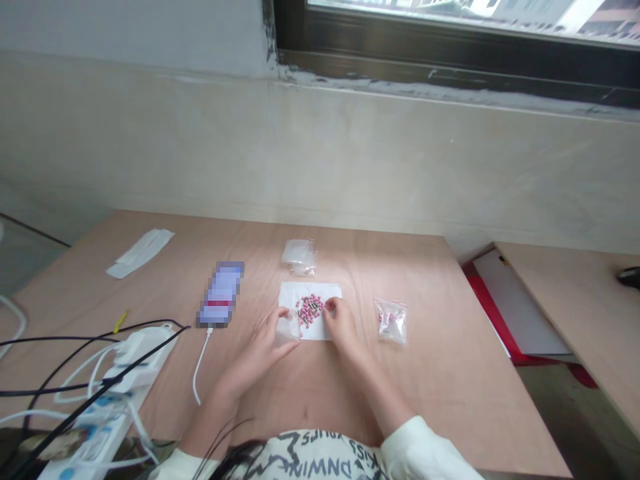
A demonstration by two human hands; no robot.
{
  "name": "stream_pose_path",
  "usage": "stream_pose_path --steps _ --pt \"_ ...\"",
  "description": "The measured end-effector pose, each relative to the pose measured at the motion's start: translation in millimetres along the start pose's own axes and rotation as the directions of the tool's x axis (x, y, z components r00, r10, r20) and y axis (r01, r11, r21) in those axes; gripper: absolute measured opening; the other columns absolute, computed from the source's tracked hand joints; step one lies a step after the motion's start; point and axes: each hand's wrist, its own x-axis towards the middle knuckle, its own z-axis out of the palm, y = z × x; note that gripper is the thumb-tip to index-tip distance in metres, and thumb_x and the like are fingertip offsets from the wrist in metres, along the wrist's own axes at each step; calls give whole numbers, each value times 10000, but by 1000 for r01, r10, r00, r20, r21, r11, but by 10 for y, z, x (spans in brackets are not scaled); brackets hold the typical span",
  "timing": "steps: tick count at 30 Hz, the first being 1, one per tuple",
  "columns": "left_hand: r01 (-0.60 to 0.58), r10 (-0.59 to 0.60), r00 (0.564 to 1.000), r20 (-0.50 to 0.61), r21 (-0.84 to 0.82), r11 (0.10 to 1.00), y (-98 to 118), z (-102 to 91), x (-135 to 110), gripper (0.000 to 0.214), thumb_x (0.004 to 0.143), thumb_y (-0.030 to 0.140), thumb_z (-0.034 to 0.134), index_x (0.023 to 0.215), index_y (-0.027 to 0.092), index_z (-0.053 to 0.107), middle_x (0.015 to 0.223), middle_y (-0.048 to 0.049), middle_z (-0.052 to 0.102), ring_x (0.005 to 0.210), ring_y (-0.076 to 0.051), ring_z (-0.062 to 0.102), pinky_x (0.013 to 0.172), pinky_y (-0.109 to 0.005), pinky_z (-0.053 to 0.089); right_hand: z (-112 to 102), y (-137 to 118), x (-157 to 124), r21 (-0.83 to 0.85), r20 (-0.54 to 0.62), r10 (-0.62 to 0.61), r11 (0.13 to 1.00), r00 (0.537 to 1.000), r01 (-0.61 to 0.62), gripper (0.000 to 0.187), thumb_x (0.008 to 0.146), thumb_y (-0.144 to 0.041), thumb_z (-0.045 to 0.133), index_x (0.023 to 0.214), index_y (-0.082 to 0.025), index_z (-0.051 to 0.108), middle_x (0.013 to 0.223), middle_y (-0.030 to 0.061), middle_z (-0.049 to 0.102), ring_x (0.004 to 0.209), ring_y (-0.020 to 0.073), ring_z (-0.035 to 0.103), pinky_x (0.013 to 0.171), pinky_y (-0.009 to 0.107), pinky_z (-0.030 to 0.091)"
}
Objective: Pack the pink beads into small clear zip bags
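A heap of small pink pieces with dark, metallic-looking bits [311,307] lies on a white paper sheet [325,289]. At the sheet's left edge, my left hand [267,337] has its thumb and fingers closed around a small clear plastic bag [288,327], whose mouth faces the heap. My right hand [342,323] is at the heap's right side with its fingertips pinched together; whatever is between them is too small to make out. Further right lies another clear bag [393,321] with a few pink pieces inside.
Behind the sheet lies a stack of clear bags [299,257]. A phone [220,293] with a white cable [201,367] is to the left, beyond it white strips [141,253]. A power strip [107,427] with tangled cords fills the lower left. A second desk [575,293] stands right.
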Motion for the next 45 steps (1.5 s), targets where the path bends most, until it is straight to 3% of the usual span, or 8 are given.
stream_pose_path --steps 5,12,17,22,27,35,41,45 --pt "-71 69 997 20 97 993 -86 40 139 472 674 322 573 1087 183 391 1088 -101 506 1062 -243 445 931 -401 308 5 -6 38 -49 44 -36 998 998 38 62 680 -145 471 670 -179 521 727 52 529 720 184 503 673 302 395" --pt "-104 98 994 49 138 985 -166 129 246 487 657 287 585 1082 192 369 1096 -88 516 1084 -237 449 1023 -460 111 -35 -119 1 15 58 -51 999 997 50 55 710 -161 477 701 -174 530 729 47 545 707 172 502 661 289 390" --pt "-73 68 997 39 151 986 -135 238 268 508 633 245 597 1082 173 370 1116 -113 511 1113 -253 431 1022 -471 116 -8 -285 -122 127 161 -169 981 972 149 82 745 -188 477 781 -180 551 771 39 561 716 154 507 659 265 399" --pt "-110 107 994 28 156 982 -143 272 242 508 636 242 593 1083 198 356 1119 -92 511 1061 -230 478 1022 -491 94 5 -116 -5 -27 48 -80 996 996 82 124 733 -121 454 822 -152 534 830 76 544 800 181 500 724 304 397" --pt "-131 127 991 32 175 976 -158 231 243 492 643 253 593 1071 207 355 1097 -78 512 1041 -228 489 1015 -507 94 41 39 143 -90 130 -79 992 988 91 100 726 -108 463 735 -158 549 797 74 542 783 182 505 699 293 400" --pt "-126 120 992 47 187 974 -144 200 310 468 638 254 591 1045 206 366 1080 -72 514 1054 -237 474 1007 -516 107 30 38 187 -74 151 -62 995 987 74 61 703 -127 524 654 -164 522 709 42 536 692 160 498 646 274 391" --pt "-125 124 992 20 186 975 -117 256 353 456 619 240 595 1021 194 385 1032 -68 538 1025 -233 495 995 -513 142 17 -179 73 138 163 -140 983 977 118 24 718 -197 546 731 -178 554 751 26 575 711 148 514 656 258 395" --pt "-114 119 993 -13 204 972 -121 259 324 474 613 247 597 1037 193 392 1038 -67 545 1018 -238 503 996 -510 146 34 -117 45 63 83 -92 994 992 87 45 721 -155 515 757 -167 539 783 48 559 748 165 511 681 280 399"
